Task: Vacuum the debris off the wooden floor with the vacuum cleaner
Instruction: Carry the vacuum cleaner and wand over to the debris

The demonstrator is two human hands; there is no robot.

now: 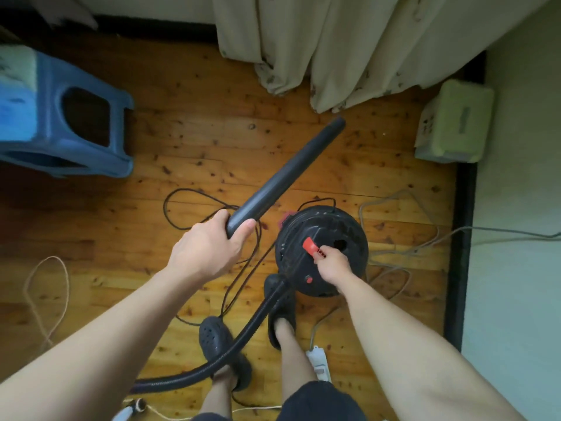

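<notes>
right, down by the feet the ribbed hose (252,326) runs up to the black canister (328,221), and the right hand (332,264) sits on top of it, fingers pinching the red tab (310,245). just left of that grip the left hand (209,247) is wrapped tight round the near end of the dark wand (285,174), which slants away over the wooden floor (197,138). beyond that grip the wand's far end points near the beige curtain (334,50), blue stool (60,123) well off left.

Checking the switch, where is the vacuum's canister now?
Head view, centre-right: the black canister sits on the wooden floor ahead of the feet, under the right hand.
</notes>
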